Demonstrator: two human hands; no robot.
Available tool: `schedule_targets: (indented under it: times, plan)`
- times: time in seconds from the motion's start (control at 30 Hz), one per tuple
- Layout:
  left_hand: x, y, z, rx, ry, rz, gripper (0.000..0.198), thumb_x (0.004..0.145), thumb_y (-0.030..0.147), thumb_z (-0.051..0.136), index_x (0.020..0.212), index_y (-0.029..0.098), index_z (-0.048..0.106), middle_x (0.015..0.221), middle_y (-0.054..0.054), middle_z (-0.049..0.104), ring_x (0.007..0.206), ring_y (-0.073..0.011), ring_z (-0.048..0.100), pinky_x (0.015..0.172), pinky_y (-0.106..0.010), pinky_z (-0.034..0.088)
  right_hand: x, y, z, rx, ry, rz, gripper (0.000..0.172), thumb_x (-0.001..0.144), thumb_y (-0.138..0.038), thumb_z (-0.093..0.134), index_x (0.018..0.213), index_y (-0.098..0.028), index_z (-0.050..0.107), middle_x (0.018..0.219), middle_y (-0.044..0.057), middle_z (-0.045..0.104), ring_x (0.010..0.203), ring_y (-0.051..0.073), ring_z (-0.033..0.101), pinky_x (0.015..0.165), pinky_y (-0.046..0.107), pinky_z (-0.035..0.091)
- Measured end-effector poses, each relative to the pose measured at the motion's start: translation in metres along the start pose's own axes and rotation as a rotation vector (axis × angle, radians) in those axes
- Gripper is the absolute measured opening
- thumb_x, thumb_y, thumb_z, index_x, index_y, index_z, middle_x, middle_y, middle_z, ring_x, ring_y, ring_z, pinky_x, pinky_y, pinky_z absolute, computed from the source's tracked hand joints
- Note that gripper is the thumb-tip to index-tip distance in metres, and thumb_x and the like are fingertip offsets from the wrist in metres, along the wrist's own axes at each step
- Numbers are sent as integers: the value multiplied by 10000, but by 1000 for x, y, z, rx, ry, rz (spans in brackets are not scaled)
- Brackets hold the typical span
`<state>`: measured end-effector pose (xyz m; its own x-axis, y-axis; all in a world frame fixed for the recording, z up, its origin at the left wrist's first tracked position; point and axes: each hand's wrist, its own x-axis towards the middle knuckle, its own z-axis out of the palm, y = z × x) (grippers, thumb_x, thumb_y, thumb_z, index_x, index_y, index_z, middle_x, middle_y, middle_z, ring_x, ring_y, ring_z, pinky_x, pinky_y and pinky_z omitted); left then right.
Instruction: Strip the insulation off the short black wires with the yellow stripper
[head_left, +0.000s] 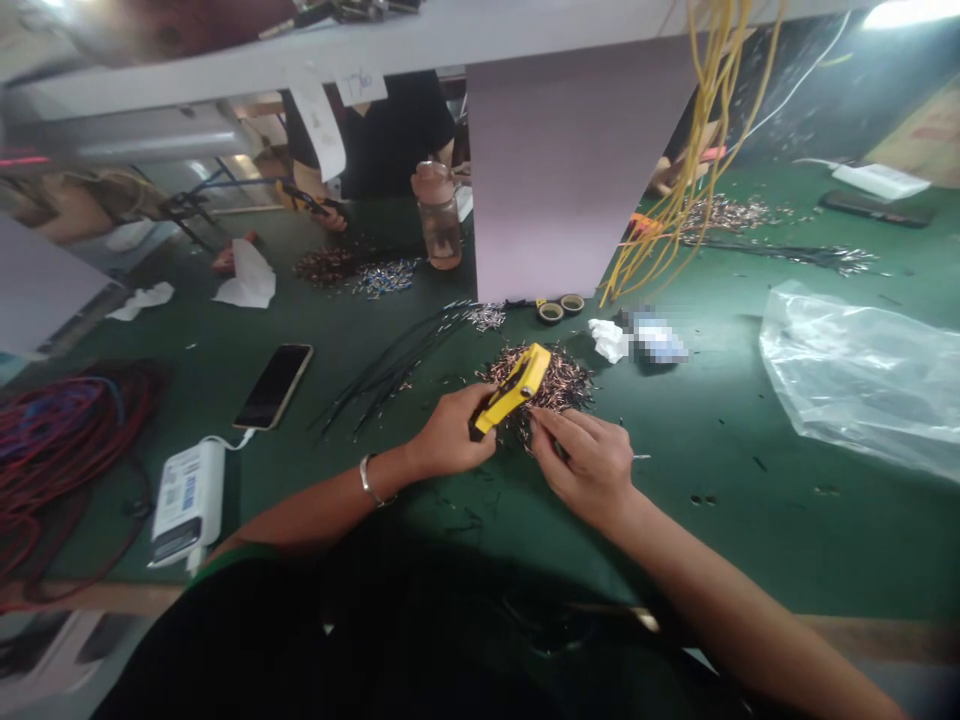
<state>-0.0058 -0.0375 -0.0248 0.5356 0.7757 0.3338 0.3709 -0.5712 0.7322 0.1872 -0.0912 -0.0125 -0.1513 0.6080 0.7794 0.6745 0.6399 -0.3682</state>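
Note:
My left hand (455, 432) is wrapped round a yellow hand tool (517, 385) with a black lower end, tilted over a pile of small copper-coloured and black pieces (566, 380). To its right, at the near edge of that pile, my right hand (583, 455) has its thumb and index finger pinched together; what they hold, if anything, is too small to make out. Behind the pile lie small silvery pieces (487, 317). Long thin black wires (397, 355) stretch over the green table (712, 540) to the left of the pile.
A phone (274, 387), a white power bank (189, 503) and red cable coils (67, 450) lie left. A bottle (439, 220) stands behind, near a person's hand (330, 217). Yellow wires (709, 130) hang at right, above a plastic bag (855, 380). Tape rolls (550, 313) sit by a divider (562, 170).

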Motion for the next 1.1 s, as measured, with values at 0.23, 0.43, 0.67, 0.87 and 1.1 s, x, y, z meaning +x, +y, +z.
schedule_targets:
  times: [0.23, 0.43, 0.67, 0.87, 1.1]
  plan:
    - [-3, -8, 2, 385, 161, 267, 492, 714, 212, 550, 1201, 169, 486, 1020, -113, 678, 911, -252, 678, 797, -414, 578, 0, 7, -1, 116, -52, 169, 223, 899, -145, 552, 827, -150, 763, 627, 41, 709, 504, 131, 635, 490, 245, 518]
    - [-3, -9, 3, 426, 183, 322, 513, 706, 220, 558, 1208, 148, 478, 1028, -140, 667, 932, -272, 666, 785, -431, 580, -1, 12, 0, 201, -89, 308, 212, 865, -200, 573, 835, -191, 783, 679, 41, 748, 575, 162, 693, 537, 263, 552]
    - [-4, -8, 4, 445, 198, 325, 551, 697, 213, 552, 1239, 164, 464, 1038, -125, 658, 948, -273, 659, 787, -430, 578, 7, 10, -5, 386, -125, 587, 186, 797, -236, 626, 676, -214, 765, 572, -3, 689, 547, 150, 656, 550, 268, 537]
    - [-4, -7, 6, 415, 202, 370, 595, 690, 206, 568, 1272, 141, 462, 1063, -143, 655, 960, -285, 649, 805, -455, 574, 6, 11, -5, 468, -117, 786, 143, 730, -243, 650, 707, -216, 788, 440, -40, 549, 497, 138, 573, 479, 256, 464]
    - [-2, -3, 1, 42, 84, 79, 393, 713, 208, 583, 1103, 166, 564, 961, -92, 678, 840, -215, 652, 775, -408, 569, 7, 11, -4, 582, -99, 834, 142, 743, -291, 691, 763, -196, 796, 511, -20, 652, 373, 75, 444, 372, 227, 381]
